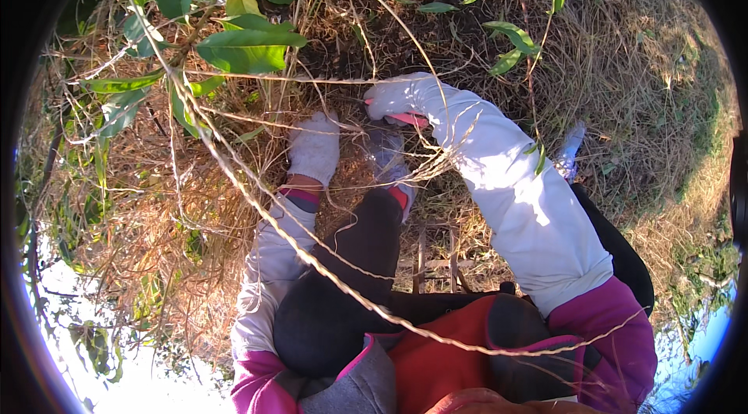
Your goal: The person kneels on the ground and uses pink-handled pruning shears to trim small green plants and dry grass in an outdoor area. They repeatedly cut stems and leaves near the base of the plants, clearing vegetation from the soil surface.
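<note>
My right hand (397, 99), in a white work glove, is closed around a pink-handled hand tool (411, 118). The tool's working end is hidden, so its kind is unclear. To its left, my left hand (315, 144), also gloved in white, reaches down into dry grass (251, 163) at the edge of dark soil (345, 57). The left fingertips are out of sight, and I cannot tell whether they hold anything. A bundle of thin dry stems (435, 161) lies across the view below my right forearm. One shoe (388, 154) rests between the hands.
Green-leaved branches (251, 49) hang at the top, close to the camera. A long, twisted straw-coloured cord or dry vine (274, 233) crosses in front of my arms and lap. A slatted frame (435, 265) shows between my legs. Dry grass (643, 139) covers the ground at right.
</note>
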Demonstrator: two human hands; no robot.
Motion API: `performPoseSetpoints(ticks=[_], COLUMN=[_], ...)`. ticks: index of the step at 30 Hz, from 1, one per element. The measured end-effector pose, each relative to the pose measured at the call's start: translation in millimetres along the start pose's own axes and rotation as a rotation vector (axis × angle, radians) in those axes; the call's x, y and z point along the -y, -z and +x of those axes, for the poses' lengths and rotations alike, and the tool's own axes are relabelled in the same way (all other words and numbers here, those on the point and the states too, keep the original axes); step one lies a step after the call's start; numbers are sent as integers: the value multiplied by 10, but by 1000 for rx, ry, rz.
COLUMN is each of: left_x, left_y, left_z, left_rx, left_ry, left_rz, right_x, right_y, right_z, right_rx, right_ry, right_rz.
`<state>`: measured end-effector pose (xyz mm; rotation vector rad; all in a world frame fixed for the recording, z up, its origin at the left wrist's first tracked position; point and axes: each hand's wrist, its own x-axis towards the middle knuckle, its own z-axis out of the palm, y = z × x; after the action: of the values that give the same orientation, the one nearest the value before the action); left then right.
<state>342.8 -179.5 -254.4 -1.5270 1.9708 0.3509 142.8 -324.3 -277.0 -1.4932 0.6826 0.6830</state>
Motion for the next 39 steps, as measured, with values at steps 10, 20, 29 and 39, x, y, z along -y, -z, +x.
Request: performPoseSetpoints(ticks=[10,20,29,39], left_x=[19,281,302,202], left_y=[134,482,378,200], left_z=[43,129,179,35], left_rx=[118,311,362,182], left_ry=[47,296,198,163], left_rz=[-92,-369,-378,-270], right_x=[116,209,443,178], right_y=[-169,-62,9,-66], right_z=[220,228,374,901], right_rx=[-151,-132,25,97], right_ry=[34,66,-18,-2], right_rz=[-101,-121,-179,-136])
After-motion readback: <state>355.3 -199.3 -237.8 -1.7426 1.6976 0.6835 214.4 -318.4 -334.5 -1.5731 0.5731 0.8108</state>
